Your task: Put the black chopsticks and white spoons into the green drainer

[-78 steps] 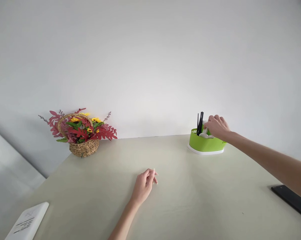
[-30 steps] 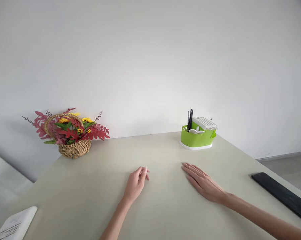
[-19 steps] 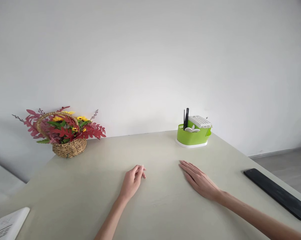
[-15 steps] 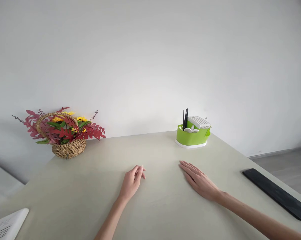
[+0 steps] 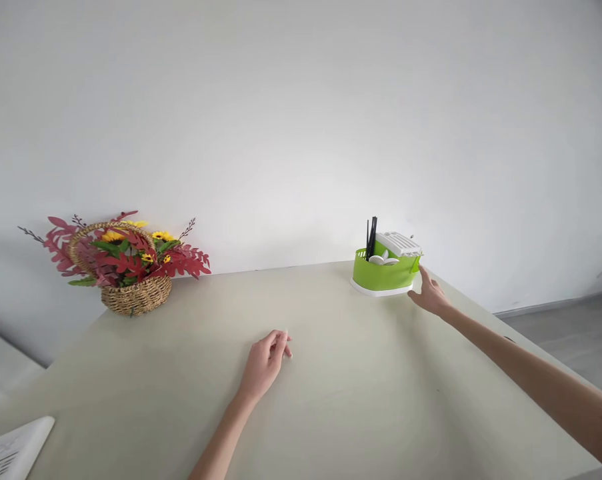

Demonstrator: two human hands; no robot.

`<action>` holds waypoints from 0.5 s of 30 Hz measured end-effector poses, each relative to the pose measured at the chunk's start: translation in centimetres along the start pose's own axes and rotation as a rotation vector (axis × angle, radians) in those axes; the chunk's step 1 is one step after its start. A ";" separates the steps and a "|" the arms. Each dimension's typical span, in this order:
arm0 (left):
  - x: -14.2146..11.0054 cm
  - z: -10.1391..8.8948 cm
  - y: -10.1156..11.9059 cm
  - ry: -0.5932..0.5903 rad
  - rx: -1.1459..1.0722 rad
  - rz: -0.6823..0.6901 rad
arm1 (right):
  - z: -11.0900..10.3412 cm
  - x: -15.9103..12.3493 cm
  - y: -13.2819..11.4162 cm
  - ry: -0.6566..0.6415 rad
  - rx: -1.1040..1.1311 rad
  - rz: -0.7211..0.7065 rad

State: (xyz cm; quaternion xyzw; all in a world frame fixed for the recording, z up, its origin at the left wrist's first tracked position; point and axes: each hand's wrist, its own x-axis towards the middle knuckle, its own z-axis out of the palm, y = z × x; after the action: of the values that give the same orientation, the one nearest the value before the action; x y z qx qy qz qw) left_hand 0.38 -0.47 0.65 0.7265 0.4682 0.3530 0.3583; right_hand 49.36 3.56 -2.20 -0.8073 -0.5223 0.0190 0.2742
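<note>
A green utensil caddy [image 5: 383,275] on a white base stands at the back of the table. It holds black chopsticks [image 5: 371,240] and white spoons [image 5: 377,260], and a white slotted cover [image 5: 399,244] tops its rear part. My right hand [image 5: 431,293] is at the caddy's right end, thumb and fingers spread apart; whether the fingertips touch it I cannot tell. My left hand [image 5: 263,365] rests on the table near the middle, fingers loosely bent and slightly apart, holding nothing.
A wicker basket [image 5: 138,297] of red leaves and sunflowers sits at the back left. A white slotted object [image 5: 18,448] lies at the front left corner. Behind the table [image 5: 331,400] rises a plain wall. My right forearm hides most of a dark long object.
My right hand has left its flat place on the tabletop and reached forward and right to the caddy's end. My forearm now covers the dark object. The left hand stays put.
</note>
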 end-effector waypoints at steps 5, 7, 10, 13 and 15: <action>0.0 0.1 -0.1 0.002 0.007 -0.003 | 1.8 1.0 0.3 -0.074 -0.010 -0.036; 0.0 0.1 0.0 -0.001 0.015 0.003 | 2.6 0.3 0.0 -0.073 -0.008 -0.060; 0.1 0.1 0.2 -0.001 0.025 0.009 | 3.2 -1.2 -0.9 -0.085 0.004 -0.097; 0.1 0.1 0.4 0.002 0.027 0.001 | 3.8 -2.8 -2.4 -0.088 0.029 -0.138; 0.1 0.1 0.5 0.001 0.029 -0.009 | 4.3 -3.8 -3.5 -0.079 0.046 -0.163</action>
State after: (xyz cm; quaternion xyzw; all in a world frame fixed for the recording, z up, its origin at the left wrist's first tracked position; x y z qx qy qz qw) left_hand 0.72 -0.49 1.01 0.7294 0.4767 0.3451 0.3489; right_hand 43.37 3.21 -5.23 -0.7541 -0.5962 0.0405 0.2726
